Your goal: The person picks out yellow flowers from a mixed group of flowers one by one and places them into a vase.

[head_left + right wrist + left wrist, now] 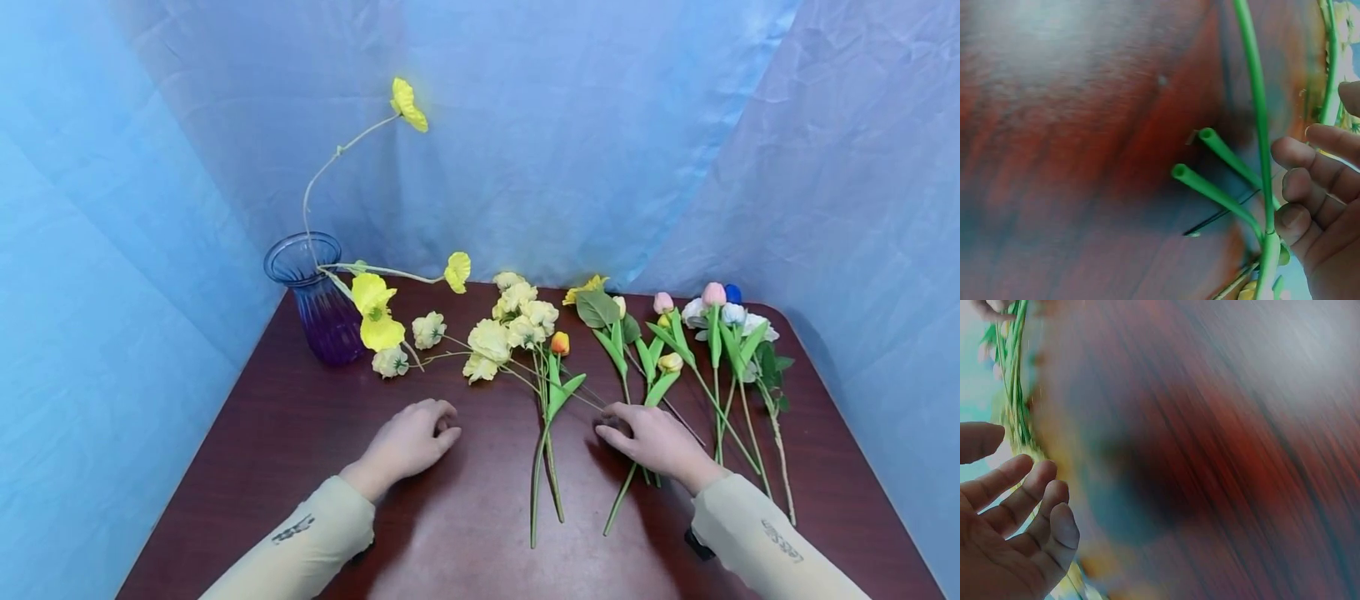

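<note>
Right hand [658, 440] — sleeve lettering [782, 541], perhaps "Less…"

In the head view, the lower edge cuts off the left sleeve [315, 550], the right sleeve [765, 542] and the desk [465, 542]; the left sleeve's print [293, 529] is too small to make out. A black object [699, 545] is mostly hidden beneath the right sleeve, and a blue flower [734, 292] partly behind a pink tulip [714, 293]. Blur covers much of the desk in both wrist views, where the left hand [1016, 531] is cropped at lower left, the right hand [1329, 212] at the right edge, and a green stem [1254, 81] at the top.
</note>
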Demonstrator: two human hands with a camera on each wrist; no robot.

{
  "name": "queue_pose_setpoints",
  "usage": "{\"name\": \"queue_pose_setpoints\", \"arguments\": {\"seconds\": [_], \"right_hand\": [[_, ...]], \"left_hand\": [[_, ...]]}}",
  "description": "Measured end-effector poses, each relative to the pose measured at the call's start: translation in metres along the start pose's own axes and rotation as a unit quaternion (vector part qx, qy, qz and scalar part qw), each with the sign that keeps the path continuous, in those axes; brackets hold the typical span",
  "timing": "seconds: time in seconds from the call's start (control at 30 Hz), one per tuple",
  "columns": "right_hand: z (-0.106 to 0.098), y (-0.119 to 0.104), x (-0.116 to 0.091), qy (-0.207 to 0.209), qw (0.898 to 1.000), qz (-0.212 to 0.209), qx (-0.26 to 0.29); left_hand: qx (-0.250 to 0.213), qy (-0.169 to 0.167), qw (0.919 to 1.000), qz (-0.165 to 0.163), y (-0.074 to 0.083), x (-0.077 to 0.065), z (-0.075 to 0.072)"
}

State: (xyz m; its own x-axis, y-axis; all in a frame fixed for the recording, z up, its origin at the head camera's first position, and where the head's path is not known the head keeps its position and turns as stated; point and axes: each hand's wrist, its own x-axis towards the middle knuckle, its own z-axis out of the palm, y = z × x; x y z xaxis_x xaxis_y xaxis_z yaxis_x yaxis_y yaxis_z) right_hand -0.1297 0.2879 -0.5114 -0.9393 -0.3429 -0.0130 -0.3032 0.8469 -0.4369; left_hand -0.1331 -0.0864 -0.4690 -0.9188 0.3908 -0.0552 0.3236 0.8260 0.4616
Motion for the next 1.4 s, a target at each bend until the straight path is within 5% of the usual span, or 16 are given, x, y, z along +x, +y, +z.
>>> {"name": "queue_pose_setpoints", "arguments": {"seconds": [0.23,0.4,0.53,1.03,1.4], "right_hand": [[0.007,-0.001,-0.008,0.034,0.995,-0.063,-0.072],[0.013,0.002,-0.013,0.080,0.982,-0.121,-0.118],[0.018,0.004,-0.016,0.094,0.978,-0.128,-0.136],[0.026,0.002,-0.015,0.116,0.977,-0.131,-0.119],[0.023,0.003,-0.017,0.099,0.981,-0.116,-0.117]], "left_hand": [[0.020,-0.063,0.9975,0.026,0.042,0.009,0.024],[0.041,-0.070,0.9958,0.041,0.064,0.017,0.037],[0.049,-0.065,0.9957,0.044,0.075,0.022,0.047],[-0.040,-0.075,0.9963,-0.012,0.077,0.033,0.064],[-0.030,-0.057,0.9963,0.056,0.075,0.031,0.042]]}}
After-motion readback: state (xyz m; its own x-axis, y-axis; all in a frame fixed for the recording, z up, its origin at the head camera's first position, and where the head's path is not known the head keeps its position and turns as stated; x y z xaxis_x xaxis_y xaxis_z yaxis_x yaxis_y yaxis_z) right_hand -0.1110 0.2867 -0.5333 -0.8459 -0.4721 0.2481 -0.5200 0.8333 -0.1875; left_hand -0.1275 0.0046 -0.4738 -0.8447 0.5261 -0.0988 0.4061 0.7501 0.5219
